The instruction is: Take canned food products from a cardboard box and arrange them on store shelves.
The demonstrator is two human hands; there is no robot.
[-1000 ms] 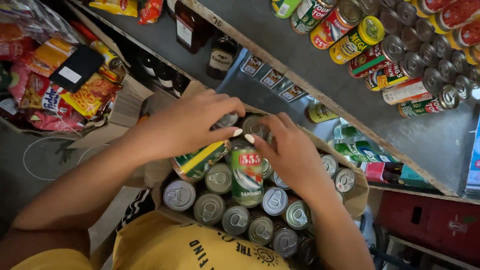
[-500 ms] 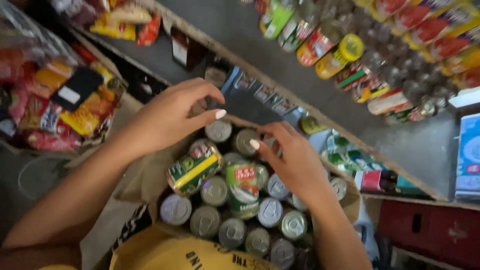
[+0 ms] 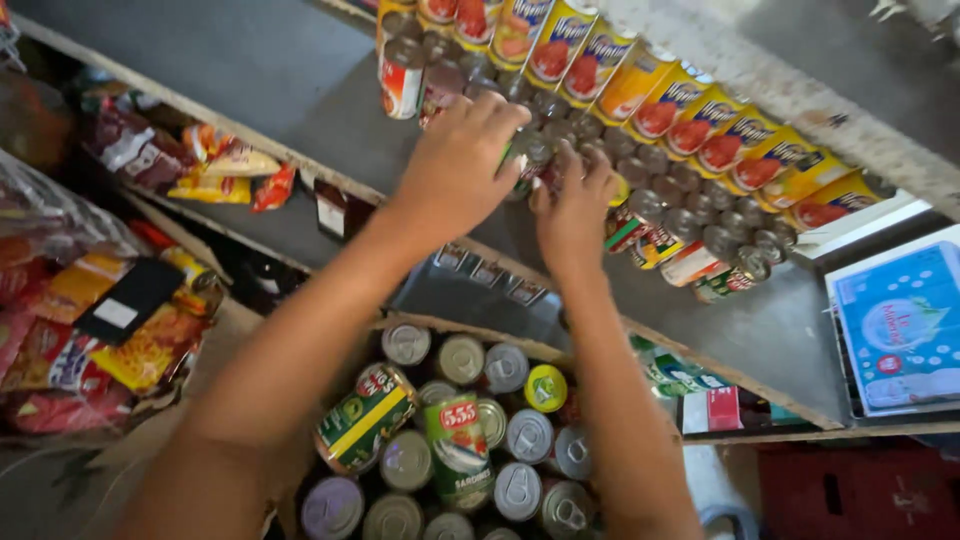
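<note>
Hands up from box to shelf

Lifted away from the cardboard box of tins (image 3: 400,335); left hand (image 3: 455,175) and right hand (image 3: 572,212) now raised among grey-topped shelf cans (image 3: 650,205), fingers around one small tin (image 3: 527,155).

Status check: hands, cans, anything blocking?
Left hand and right hand up on the shelf, both gripping one can among the shelved cans. Box of cans below. Nothing blocking.

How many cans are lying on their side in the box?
2: a green-and-yellow can at the left, and a green-and-red can beside it in the middle. Others may be hidden.
</note>
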